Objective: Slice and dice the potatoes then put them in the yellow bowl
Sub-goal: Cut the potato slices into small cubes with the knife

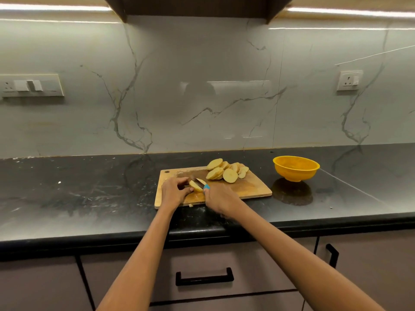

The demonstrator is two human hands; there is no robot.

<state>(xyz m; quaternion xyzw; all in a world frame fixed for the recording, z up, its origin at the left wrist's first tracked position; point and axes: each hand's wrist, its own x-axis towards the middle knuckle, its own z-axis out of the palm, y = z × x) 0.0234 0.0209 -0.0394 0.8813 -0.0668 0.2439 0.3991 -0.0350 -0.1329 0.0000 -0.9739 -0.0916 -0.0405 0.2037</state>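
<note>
Two hands on my board [251,187]: left hand [173,194] pinning potato [195,186], right hand [219,199] gripping knife [203,184]; bowl [296,168] apart.

Pale yellow round potato slices [226,171] lie heaped at wooden board's far edge; one small potato piece [195,186] sits near the front-left. Round yellow plastic bowl [296,168] stands upright, right of them.

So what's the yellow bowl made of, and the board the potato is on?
The yellow bowl looks like plastic: one bright even colour, smooth, a thin rim. The cutting board looks like wood or bamboo: pale tan with darker worn patches and a hanging hole in its corner.
</note>
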